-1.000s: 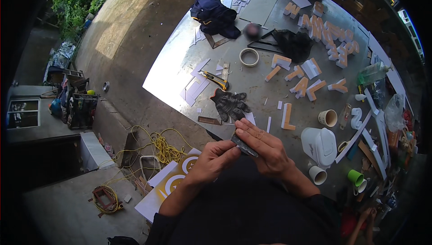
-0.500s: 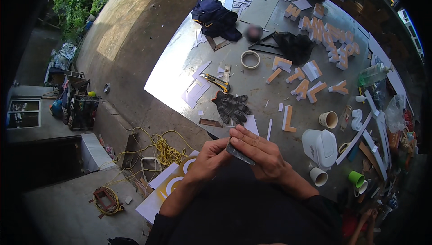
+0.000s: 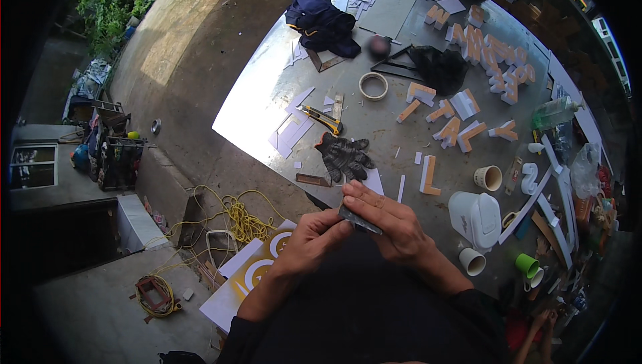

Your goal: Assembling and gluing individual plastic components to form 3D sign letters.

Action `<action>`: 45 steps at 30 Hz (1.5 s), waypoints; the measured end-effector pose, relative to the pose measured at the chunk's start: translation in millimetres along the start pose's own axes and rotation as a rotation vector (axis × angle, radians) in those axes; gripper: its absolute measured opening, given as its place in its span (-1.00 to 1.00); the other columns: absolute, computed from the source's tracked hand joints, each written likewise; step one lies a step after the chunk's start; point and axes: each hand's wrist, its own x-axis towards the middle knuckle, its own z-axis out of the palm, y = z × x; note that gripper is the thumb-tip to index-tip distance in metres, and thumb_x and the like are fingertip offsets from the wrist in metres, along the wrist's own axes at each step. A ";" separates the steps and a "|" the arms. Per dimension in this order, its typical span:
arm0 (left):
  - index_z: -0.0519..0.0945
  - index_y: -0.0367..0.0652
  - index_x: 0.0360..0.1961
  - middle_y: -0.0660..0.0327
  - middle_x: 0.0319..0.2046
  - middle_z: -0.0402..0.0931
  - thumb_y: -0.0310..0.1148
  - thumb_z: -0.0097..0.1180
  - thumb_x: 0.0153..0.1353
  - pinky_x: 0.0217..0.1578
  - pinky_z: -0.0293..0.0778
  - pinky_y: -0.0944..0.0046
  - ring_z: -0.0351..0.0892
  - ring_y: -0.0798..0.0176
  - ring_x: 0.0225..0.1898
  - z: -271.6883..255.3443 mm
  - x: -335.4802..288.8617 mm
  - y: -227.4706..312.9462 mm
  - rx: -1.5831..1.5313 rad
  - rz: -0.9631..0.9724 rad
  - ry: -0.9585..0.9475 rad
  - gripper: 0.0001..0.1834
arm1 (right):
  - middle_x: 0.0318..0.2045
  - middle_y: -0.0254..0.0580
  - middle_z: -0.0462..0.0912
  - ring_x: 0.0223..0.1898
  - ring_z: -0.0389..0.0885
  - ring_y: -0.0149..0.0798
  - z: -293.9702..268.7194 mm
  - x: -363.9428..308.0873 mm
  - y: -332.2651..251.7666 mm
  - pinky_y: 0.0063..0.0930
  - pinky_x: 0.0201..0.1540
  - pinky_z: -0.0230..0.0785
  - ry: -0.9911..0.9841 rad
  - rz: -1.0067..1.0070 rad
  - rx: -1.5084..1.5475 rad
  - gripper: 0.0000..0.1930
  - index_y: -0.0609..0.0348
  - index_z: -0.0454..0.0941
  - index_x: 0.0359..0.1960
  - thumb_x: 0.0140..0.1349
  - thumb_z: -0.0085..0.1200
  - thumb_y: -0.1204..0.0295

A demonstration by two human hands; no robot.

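My left hand [image 3: 311, 240] and my right hand [image 3: 384, 220] meet just in front of my chest, at the near edge of a long grey worktable [image 3: 374, 123]. Both hold a small dark flat strip [image 3: 360, 219]: the left pinches its near end, the right wraps over its far end with the fingers laid across it. A dark work glove [image 3: 344, 157] lies on the table just beyond my hands. A yellow utility knife [image 3: 321, 118] lies a little farther, next to white offcuts.
Orange and white block letters [image 3: 495, 63], a tape roll [image 3: 372, 85], paper cups [image 3: 488, 177], a white tub [image 3: 476, 217], a green cup [image 3: 525, 264] and a dark cloth [image 3: 324, 23] cover the table. Yellow rope [image 3: 237, 213] and a yellow and white sign panel [image 3: 251, 277] lie on the concrete floor at left.
My hands have drawn slightly nearer to my body with the strip, and the right fingers have shifted along it. Nothing on the table has moved.
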 end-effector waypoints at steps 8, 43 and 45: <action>0.58 -0.26 -0.09 0.51 -0.50 0.31 -0.29 0.09 0.40 -0.52 0.11 0.52 0.17 0.62 -0.52 -8.1 -1.6 -0.3 -0.015 -0.044 0.006 -0.76 | 0.24 0.14 0.43 0.31 0.37 0.07 -1.4 6.6 0.1 -0.14 0.35 0.25 -0.024 0.026 0.013 -0.39 0.34 0.43 0.20 0.00 -0.06 0.82; 0.73 -0.30 -0.23 0.12 -0.13 0.56 -0.38 0.22 0.27 0.06 0.37 0.27 0.42 0.32 0.08 3.1 24.0 -13.8 -0.126 0.237 0.217 -0.81 | -0.47 -0.33 0.62 -0.43 0.58 -0.55 1.1 0.7 29.0 -0.68 -0.42 0.37 0.097 0.749 0.604 -0.52 0.15 0.13 0.11 0.27 0.14 0.59; 0.72 -0.31 -0.20 0.12 -0.08 0.59 -0.35 0.21 0.30 0.04 0.39 0.28 0.47 0.33 0.06 -2.5 18.3 -24.1 -0.124 0.026 0.287 -0.78 | -0.47 -0.34 0.62 -0.43 0.57 -0.57 4.8 0.6 28.5 -0.71 -0.41 0.35 0.099 0.735 0.629 -0.52 0.15 0.13 0.10 0.26 0.14 0.60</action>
